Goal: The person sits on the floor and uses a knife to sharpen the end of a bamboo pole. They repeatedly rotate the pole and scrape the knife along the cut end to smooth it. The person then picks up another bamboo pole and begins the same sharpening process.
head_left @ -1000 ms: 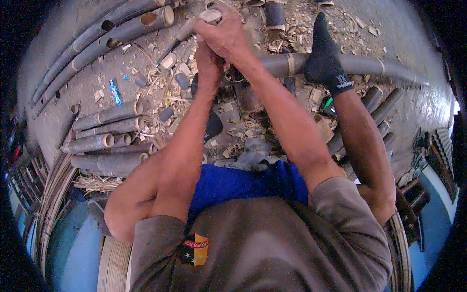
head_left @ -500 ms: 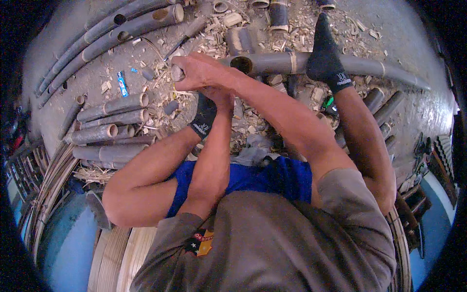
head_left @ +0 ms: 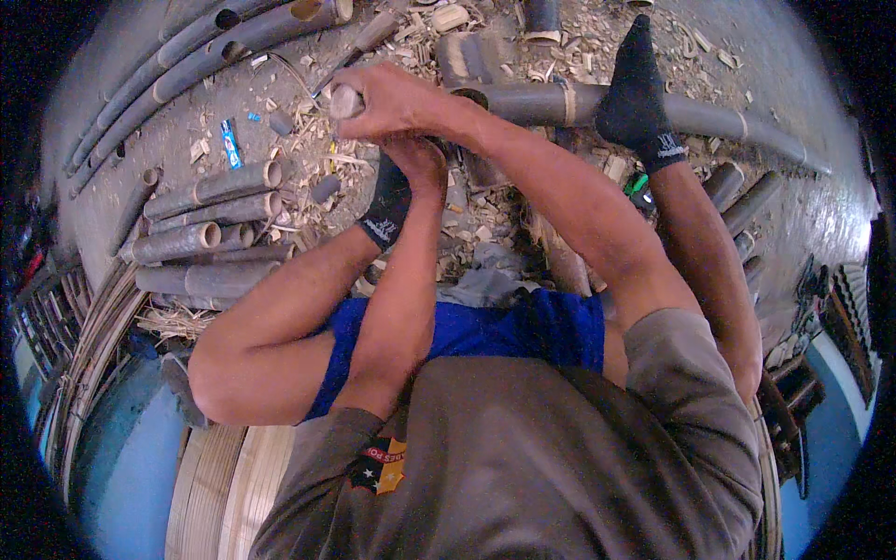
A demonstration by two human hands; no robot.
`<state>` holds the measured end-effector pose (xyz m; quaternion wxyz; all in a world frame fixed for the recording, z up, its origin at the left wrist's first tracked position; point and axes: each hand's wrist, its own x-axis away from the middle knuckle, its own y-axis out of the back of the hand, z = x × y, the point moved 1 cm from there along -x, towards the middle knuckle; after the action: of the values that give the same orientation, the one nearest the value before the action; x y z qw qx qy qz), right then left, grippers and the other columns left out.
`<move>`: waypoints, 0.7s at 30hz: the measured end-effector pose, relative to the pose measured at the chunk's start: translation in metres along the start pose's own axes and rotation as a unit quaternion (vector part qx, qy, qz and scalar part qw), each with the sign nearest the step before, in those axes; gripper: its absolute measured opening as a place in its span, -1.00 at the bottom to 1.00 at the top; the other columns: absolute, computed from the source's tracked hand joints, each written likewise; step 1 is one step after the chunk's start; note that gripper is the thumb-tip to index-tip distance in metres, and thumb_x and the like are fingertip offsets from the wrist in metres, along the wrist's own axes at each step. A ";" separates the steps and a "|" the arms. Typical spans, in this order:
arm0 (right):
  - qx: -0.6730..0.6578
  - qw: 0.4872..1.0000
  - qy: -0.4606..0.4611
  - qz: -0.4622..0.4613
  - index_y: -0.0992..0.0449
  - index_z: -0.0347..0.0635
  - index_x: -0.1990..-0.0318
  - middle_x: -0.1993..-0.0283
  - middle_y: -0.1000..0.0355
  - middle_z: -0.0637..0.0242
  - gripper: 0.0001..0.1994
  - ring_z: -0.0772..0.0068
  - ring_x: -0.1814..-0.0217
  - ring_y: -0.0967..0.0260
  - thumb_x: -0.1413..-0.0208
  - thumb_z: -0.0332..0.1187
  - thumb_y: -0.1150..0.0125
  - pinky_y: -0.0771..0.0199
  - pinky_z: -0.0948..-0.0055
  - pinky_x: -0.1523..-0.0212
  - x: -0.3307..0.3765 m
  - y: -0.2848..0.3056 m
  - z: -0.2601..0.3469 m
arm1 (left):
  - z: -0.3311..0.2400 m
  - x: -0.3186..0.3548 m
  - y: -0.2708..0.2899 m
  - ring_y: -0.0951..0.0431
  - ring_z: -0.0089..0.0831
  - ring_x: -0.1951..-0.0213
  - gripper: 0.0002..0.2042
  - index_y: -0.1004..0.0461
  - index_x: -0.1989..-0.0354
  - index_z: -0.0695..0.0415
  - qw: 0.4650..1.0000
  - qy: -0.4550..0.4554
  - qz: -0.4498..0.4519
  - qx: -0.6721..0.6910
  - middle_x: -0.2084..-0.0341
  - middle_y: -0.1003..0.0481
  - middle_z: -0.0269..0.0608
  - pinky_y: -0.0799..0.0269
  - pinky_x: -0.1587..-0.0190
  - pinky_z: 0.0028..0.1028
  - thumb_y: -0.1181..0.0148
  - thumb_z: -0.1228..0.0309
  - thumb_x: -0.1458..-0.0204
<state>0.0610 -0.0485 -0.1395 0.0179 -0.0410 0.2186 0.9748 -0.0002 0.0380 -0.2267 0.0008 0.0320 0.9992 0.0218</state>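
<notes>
**Right hand (head_left: 387,98) clenched round a pale-brown, round-ended wooden grip (head_left: 347,102)**

Only the grip's butt shows beyond the right fist; the rest is hidden. The left hand (head_left: 417,161) sits just below, bent at the wrist, its fingers out of sight, so whether it grasps anything I cannot tell. Just beside both lies a long, dark-grey bamboo tube (head_left: 527,105) with a dark opening under the right forearm; the right foot, in a black knitted sock (head_left: 635,112), rests against it. The step in hand looks like close two-handed work beside that tube; the next move probably calls for a firm fist and a steady left hand.

Beyond the fist lies a brown-handled tool with a narrow dark blade (head_left: 377,34). Pale wood chips (head_left: 448,17) litter the grey, hard floor (head_left: 737,28). Short grey bamboo lengths (head_left: 210,191) are stacked at left, near a small blue-and-white packet (head_left: 230,144); long holed bamboo poles (head_left: 187,79) lie farther off. Light-blue surfaces (head_left: 131,467) edge the room.
</notes>
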 end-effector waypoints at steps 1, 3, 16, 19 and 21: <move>0.000 0.999 -0.007 0.042 -0.56 -0.19 0.08 0.30 -0.60 0.03 -0.49 0.01 0.22 -0.60 0.21 -0.11 -0.38 -0.57 0.10 0.16 0.001 -0.005 0.010 | 0.039 0.002 0.023 -0.27 -0.20 -0.25 -0.48 -0.14 -0.30 0.24 0.996 0.030 0.040 -0.069 -0.21 -0.25 -0.05 -0.19 -0.30 -0.27 0.00 0.14 -0.34; 0.040 0.990 -0.007 0.133 -0.55 -0.16 0.08 0.28 -0.61 0.03 -0.49 -0.04 0.21 -0.59 0.22 -0.11 -0.38 -0.56 0.05 0.17 0.013 -0.016 0.019 | 0.091 0.037 0.028 -0.25 -0.24 -0.29 -0.49 -0.14 -0.33 0.18 0.982 -0.012 0.020 -0.188 -0.25 -0.23 -0.09 -0.17 -0.34 -0.25 -0.02 0.16 -0.34; -0.312 0.876 -0.139 -0.339 -0.55 -0.19 0.13 0.31 -0.43 0.41 -0.76 0.39 0.34 -0.39 -0.21 -0.23 -0.19 -0.42 0.33 0.30 0.055 0.120 -0.030 | -0.078 -0.074 -0.079 -0.56 0.23 0.03 -0.18 -0.53 -0.05 0.26 0.890 -0.012 0.420 -0.176 0.23 -0.55 0.35 -0.39 -0.05 -0.02 0.34 -0.33 -0.28; -0.315 0.871 -0.140 -0.351 -0.52 -0.18 0.18 0.34 -0.39 0.48 -0.79 0.49 0.36 -0.35 -0.22 -0.22 -0.19 -0.38 0.40 0.36 0.056 0.124 -0.047 | -0.069 -0.070 -0.080 -0.58 0.24 0.08 -0.11 -0.57 0.01 0.27 0.858 0.022 0.467 -0.213 0.31 -0.56 0.34 -0.38 -0.03 0.01 0.33 -0.42 -0.21; -0.293 0.875 -0.151 -0.354 -0.52 -0.20 0.18 0.34 -0.39 0.47 -0.77 0.48 0.36 -0.34 -0.22 -0.21 -0.20 -0.38 0.39 0.36 0.068 0.120 -0.062 | -0.070 -0.073 -0.082 -0.61 0.13 0.20 -0.10 -0.59 0.10 0.29 0.840 0.032 0.495 -0.219 0.42 -0.56 0.27 -0.41 0.04 -0.02 0.27 -0.46 -0.16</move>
<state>-0.0083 -0.1825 -0.1500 0.3820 0.0291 -0.1116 0.9169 0.0668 -0.0517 -0.1606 -0.0351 0.5208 0.8189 0.2387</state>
